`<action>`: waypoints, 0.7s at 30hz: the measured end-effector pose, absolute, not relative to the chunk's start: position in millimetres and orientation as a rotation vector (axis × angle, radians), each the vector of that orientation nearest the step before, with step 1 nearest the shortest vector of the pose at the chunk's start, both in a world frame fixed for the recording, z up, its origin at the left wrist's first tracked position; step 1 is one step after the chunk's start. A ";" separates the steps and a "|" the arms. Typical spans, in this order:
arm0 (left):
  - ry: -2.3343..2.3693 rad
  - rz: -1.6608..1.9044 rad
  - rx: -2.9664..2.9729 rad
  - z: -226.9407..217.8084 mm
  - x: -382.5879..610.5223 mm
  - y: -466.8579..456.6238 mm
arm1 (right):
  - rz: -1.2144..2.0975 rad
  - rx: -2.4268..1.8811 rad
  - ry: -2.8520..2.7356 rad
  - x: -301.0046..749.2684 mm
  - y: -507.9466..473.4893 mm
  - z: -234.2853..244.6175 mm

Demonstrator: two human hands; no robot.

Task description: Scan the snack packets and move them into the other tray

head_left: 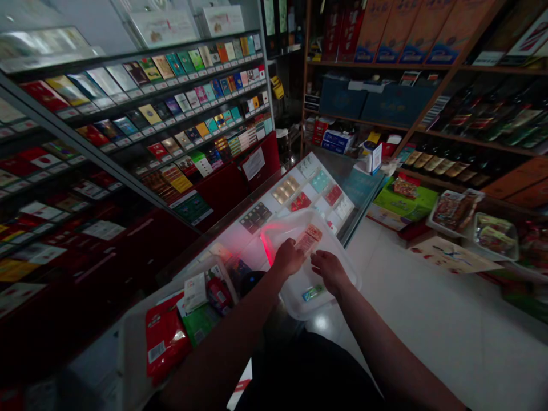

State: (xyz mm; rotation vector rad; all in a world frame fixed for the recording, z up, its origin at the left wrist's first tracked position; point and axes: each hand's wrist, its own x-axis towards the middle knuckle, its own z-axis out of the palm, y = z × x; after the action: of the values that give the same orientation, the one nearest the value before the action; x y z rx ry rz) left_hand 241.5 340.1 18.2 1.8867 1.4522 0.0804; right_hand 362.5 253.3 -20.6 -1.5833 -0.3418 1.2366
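A white plastic tub (295,302) stands in front of me at the edge of the glass counter. Inside it, my left hand (289,258) is closed on the lower left edge of a pinkish-orange printed snack packet (309,238). My right hand (329,269) hovers over the tub just right of the packet's lower end, fingers loosely bent and a little apart, with nothing visible in them. Below that hand, a small green and blue packet (312,293) lies on the tub's floor. Red light falls on the tub's left wall.
A second white tub (131,348) at lower left holds a red bag (165,337) and other packaged goods. Behind is a glass counter (222,228) displaying cigarette packs. Cigarette shelves (171,97) rise at left. Bottles and boxes fill the right shelves, with snack trays (496,237) below.
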 end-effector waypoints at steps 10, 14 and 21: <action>1.717 -0.095 1.732 -12.4 266.0 349.8 | 1.300 -1.480 -0.035 360.6 260.4 -30.1; 1.749 -0.108 1.728 -21.5 266.7 351.7 | 1.274 -1.482 -0.009 358.2 264.1 -33.5; 1.690 -0.086 1.722 -29.5 257.2 354.6 | 1.289 -1.510 -0.097 359.6 268.2 -38.2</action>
State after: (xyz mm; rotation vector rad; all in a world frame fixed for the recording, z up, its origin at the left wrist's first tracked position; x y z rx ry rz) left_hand 257.2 354.6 -29.5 1.7221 1.6903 -0.0859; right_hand 359.6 268.2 -38.2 -1.5097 -0.0973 1.2888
